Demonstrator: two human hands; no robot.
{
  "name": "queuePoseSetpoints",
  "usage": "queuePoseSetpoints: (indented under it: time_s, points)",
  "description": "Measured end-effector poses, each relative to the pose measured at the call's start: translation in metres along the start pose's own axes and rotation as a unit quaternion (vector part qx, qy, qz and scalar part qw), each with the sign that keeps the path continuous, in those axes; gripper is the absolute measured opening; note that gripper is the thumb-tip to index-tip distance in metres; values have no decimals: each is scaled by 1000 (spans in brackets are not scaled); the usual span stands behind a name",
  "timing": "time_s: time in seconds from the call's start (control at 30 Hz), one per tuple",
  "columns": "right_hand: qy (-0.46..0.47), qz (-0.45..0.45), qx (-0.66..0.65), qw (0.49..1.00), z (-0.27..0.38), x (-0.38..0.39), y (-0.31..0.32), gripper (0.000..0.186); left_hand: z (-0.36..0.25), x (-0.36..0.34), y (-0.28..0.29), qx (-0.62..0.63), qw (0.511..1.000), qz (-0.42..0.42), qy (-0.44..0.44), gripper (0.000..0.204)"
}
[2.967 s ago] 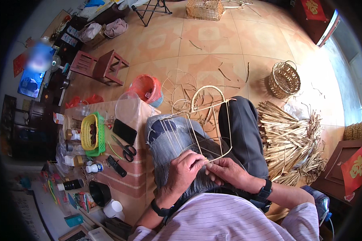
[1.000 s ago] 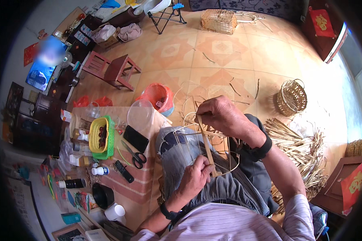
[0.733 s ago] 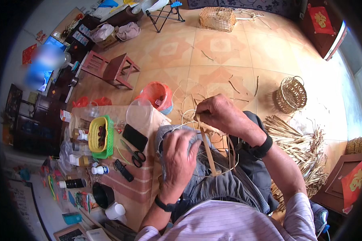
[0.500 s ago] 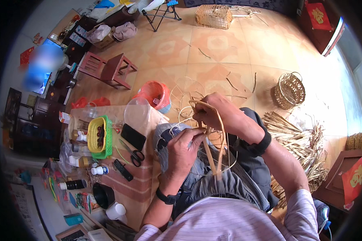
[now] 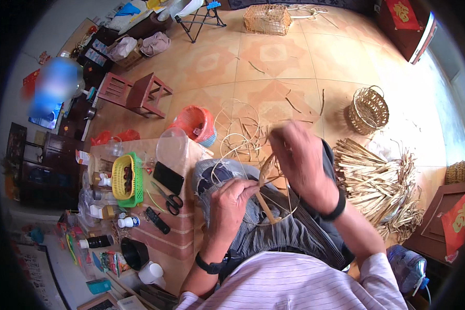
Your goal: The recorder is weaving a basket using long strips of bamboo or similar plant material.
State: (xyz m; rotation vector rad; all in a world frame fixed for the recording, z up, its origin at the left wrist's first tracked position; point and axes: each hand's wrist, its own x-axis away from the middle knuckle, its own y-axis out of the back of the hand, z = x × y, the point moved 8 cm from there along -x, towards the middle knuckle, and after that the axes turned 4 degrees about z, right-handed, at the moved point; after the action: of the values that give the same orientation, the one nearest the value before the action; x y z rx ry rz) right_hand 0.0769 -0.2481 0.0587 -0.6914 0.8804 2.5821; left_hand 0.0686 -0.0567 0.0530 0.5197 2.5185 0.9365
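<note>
Over my lap, my left hand [image 5: 233, 201] pinches a flat tan weaving strip [image 5: 266, 207] between thumb and fingertips. One end of the strip points down toward my striped clothing. Just to the right and higher, my right hand [image 5: 302, 160] is curled and smeared by motion, and the strip's upper part bends up into its fingers. A thin pale cane [image 5: 253, 143] loops around and beyond my hands, some coils hanging past my knees toward the floor. What the right fingertips do is partly hidden behind the hand.
At left, a cloth-covered table [image 5: 178, 243] bears scissors [image 5: 171, 201], a phone [image 5: 168, 178], a yellow basket [image 5: 123, 177] and bottles. A red-lined bucket [image 5: 194, 124] stands beyond it. Dried strips [image 5: 369, 175] lie heaped at right, below a woven basket [image 5: 369, 111]. A red chair [image 5: 147, 96] stands far left.
My right hand has moved right and slightly down, away from the left, and turned. The strip's wide loop has drawn in smaller. My left hand still pinches at about the same place.
</note>
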Motion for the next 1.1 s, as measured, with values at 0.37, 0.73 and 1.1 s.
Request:
queuePoseSetpoints:
  time_s: [0.37,0.73,1.1]
  points:
    - [-6,150,-54,987,26,100,-17,32,-14,-3,-27,-42,992,109,42,4]
    - [-88,184,-148,968,9,91,-22,20,11,-14,-36,20,977,196,76,20]
    - [-156,166,-155,961,2,98,-25,25,19,-16,-32,48,989,129,59,28]
